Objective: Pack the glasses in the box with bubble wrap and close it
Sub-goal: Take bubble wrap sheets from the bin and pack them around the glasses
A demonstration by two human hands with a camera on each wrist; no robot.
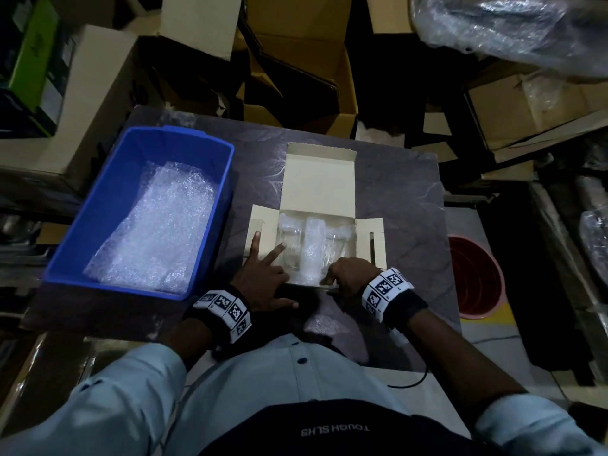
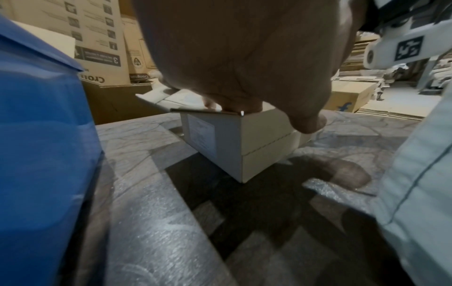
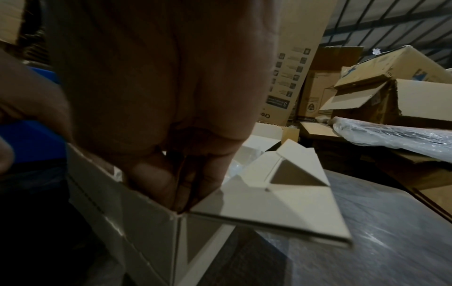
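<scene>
A small white cardboard box [image 1: 319, 192] stands open on a dark, vein-patterned table [image 1: 401, 199], its long lid [image 1: 319, 174] folded back away from the person and its two side flaps [image 1: 370, 238] spread outward. Inside the box, clear glasses [image 1: 289, 248] sit side by side with a roll of bubble wrap [image 1: 311, 248] packed upright between them and more wrap around their far ends.

The person's left hand [image 1: 263, 274] lies on the box's left near corner, fingers [image 1: 255, 240] straight and fanned out over the left flap and the rim, thumb stretched along the near wall; the left wrist view shows the palm [image 2: 239, 58] pressing down on that corner. The right hand [image 1: 348, 273] reaches into the box's right near corner with its fingers [image 3: 156, 178] curled down inside the near wall; whether they pinch the card or the wrap cannot be told from these views.

Just left of the box stands a blue plastic bin [image 1: 210, 179] holding loose sheets of bubble wrap. Right of the box, beyond the table edge, sits a red bucket [image 1: 493, 284]. Behind the box, past the table's far edge, brown cartons [image 1: 296, 60] are stacked. Both wrists carry bands [image 1: 386, 287] with black-and-white markers.
</scene>
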